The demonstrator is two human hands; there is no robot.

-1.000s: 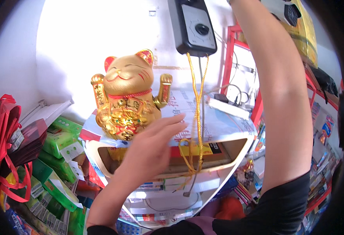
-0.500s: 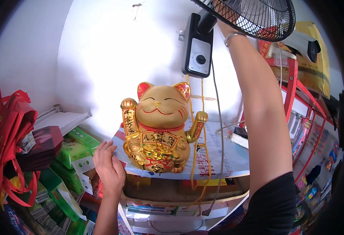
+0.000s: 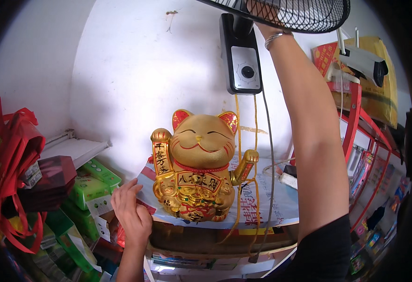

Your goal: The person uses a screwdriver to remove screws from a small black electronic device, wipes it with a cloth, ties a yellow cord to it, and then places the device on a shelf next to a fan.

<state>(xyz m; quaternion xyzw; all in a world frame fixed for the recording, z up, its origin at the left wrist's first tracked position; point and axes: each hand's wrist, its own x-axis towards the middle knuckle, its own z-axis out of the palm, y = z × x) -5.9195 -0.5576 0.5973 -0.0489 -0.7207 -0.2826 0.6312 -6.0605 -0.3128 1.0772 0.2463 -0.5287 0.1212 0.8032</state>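
A black wall fan's wire cage [image 3: 309,16] spans the top of the view, above its black control box [image 3: 243,58] with a round knob. My right hand [image 3: 264,13] reaches up behind the cage at the fan head; the wires and the frame's edge hide its fingers. A golden lucky cat figurine [image 3: 203,150] with one paw raised stands upright on a shelf covered in printed bluish sheeting [image 3: 271,207]. To its left, my left hand [image 3: 133,211] is open, fingers stretched by the shelf's front corner, apart from the cat. Yellow cords [image 3: 256,202] hang from the control box past the cat.
Red bags [image 3: 20,141] and green boxes [image 3: 93,181] are piled at the left, below a white ledge [image 3: 79,148]. On the right stands a red metal rack [image 3: 354,117] with a yellow bag [image 3: 379,84] on top. A dark cable [image 3: 270,155] hangs beside the cords.
The fan cage has shifted up and left relative to its control box, with my right hand behind it. The view has tilted up a little. My left hand stays near the shelf corner.
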